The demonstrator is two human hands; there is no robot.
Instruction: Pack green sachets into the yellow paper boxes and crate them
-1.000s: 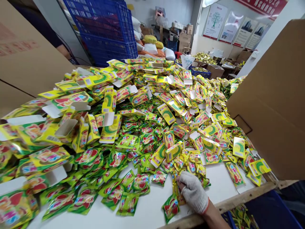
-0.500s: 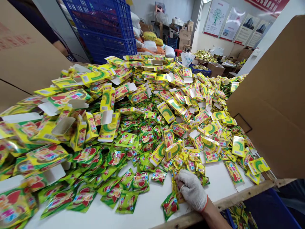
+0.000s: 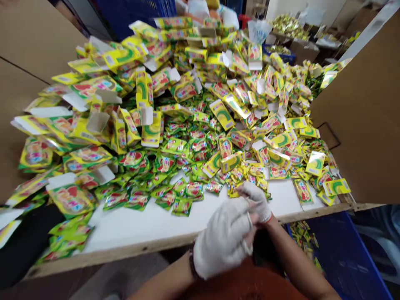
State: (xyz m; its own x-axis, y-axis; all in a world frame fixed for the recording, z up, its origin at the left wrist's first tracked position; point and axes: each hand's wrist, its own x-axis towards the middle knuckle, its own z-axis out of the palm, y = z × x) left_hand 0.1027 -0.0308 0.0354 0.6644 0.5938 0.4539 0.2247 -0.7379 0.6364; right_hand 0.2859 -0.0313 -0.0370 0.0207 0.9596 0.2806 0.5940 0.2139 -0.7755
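Observation:
My left hand [image 3: 223, 237], in a white knit glove with bare fingertips, is in front of the table edge. Its fingers are curled, and motion blurs them. Close beside it, partly covered by it, my right hand [image 3: 256, 200] wears a similar glove and is bent at the table's front edge. Whatever either hand holds is hidden. Just beyond the right hand lie small yellow packets [image 3: 253, 170]. Green sachets with a red fruit picture [image 3: 182, 206] are spread left of the hands. Yellow-and-green small cartons [image 3: 222, 114], several with open white flaps, are heaped behind.
The white tabletop [image 3: 125, 227] has a wooden front edge [image 3: 125, 253]. Cardboard panels [image 3: 362, 125] stand at both sides. Below right is a blue crate [image 3: 346, 250] with packets inside. A black object [image 3: 31, 239] lies at the left corner. Blue crates [image 3: 134, 16] are stacked behind.
My view has tipped downward. My left hand has come into view beside the right one. The right hand has drawn close to the table's edge, and a green sachet near it is no longer visible.

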